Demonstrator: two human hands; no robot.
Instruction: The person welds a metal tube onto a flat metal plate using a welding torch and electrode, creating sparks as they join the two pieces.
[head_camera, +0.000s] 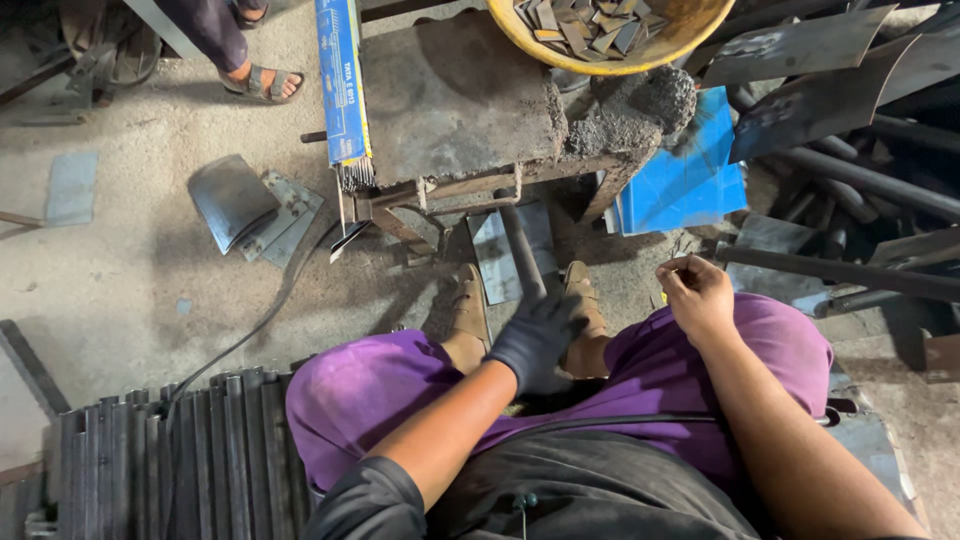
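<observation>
Gloved left hand (535, 340) gripping metal bar (520, 245) — right hand (697, 297) apart, bare

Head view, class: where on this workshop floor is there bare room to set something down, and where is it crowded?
Bare concrete floor lies between the curved grey metal plates and the stacked dark steel bars. Crowded: right side, with long dark pipes and the blue sheet.
</observation>
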